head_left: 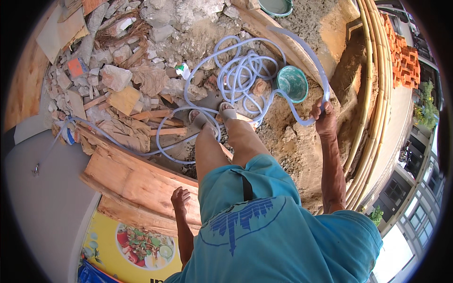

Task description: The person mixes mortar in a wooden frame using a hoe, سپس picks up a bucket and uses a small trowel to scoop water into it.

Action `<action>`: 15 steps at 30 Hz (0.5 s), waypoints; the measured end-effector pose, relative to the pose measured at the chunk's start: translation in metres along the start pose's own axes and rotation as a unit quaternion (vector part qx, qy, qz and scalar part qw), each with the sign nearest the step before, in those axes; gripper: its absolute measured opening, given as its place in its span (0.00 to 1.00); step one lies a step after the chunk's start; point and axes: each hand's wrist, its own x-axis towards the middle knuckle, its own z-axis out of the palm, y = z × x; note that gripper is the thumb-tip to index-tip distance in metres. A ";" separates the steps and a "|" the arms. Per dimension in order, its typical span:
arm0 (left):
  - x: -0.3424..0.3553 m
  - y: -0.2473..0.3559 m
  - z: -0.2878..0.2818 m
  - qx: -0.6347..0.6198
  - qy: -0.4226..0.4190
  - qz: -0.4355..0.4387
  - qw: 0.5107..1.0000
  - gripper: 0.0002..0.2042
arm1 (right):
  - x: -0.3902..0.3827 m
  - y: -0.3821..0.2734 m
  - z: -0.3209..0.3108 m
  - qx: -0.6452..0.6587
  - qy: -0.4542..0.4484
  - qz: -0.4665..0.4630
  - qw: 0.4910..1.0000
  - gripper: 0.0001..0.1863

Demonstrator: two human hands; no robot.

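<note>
My right hand (323,118) grips a clear, bluish hose (317,66), which arches up and back from it. Loose coils of the same hose (243,75) lie on rubble around my sandaled feet (198,118), and a length runs off to the left over wooden boards. A green bucket (292,84) with pale residue inside stands beside the coils, left of my right hand. My left hand (180,198) hangs by my left leg, fingers loosely curved and apart with nothing in them, over wooden planks (132,179).
Broken concrete and scrap wood (115,78) cover the upper left. Long bamboo poles (377,94) run along the right, beside stacked red bricks (404,61). Another bucket (276,5) is at the top. A yellow printed banner (101,240) lies lower left, beside grey flooring (42,198).
</note>
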 end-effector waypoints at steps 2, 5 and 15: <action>0.006 0.004 -0.006 0.013 0.007 0.002 1.000 0.18 | -0.012 -0.009 0.011 0.024 -0.002 -0.019 1.000 0.23; 0.015 0.007 -0.024 0.022 0.007 0.001 1.000 0.19 | -0.036 -0.019 0.018 0.017 0.015 -0.048 0.999 0.22; 0.060 0.083 -0.051 0.043 0.007 0.067 0.997 0.16 | -0.110 0.004 -0.072 -0.168 0.216 -0.044 0.961 0.17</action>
